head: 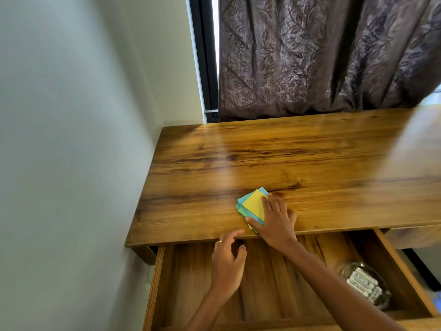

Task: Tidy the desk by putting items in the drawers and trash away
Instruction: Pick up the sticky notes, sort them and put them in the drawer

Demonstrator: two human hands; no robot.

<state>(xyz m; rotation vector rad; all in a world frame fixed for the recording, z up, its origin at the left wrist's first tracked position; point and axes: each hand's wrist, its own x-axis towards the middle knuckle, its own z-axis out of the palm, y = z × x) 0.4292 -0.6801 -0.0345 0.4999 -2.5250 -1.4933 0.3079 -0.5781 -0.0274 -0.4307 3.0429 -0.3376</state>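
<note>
A small stack of yellow, blue and green paper squares (251,204) lies near the front edge of the wooden desk (286,158). My right hand (276,223) rests flat on the stack, fingers spread over its right side and thumb along its lower edge. My left hand (228,261) hovers over the pulled-out drawer (191,283) just under the desk's front edge, fingers loosely curled and holding nothing. It wears two rings.
A clear plastic container (365,286) with white items lies at the drawer's right end. A white wall runs along the left of the desk. A dark patterned curtain (322,56) hangs behind it. A second, closed drawer front (412,235) sits to the right.
</note>
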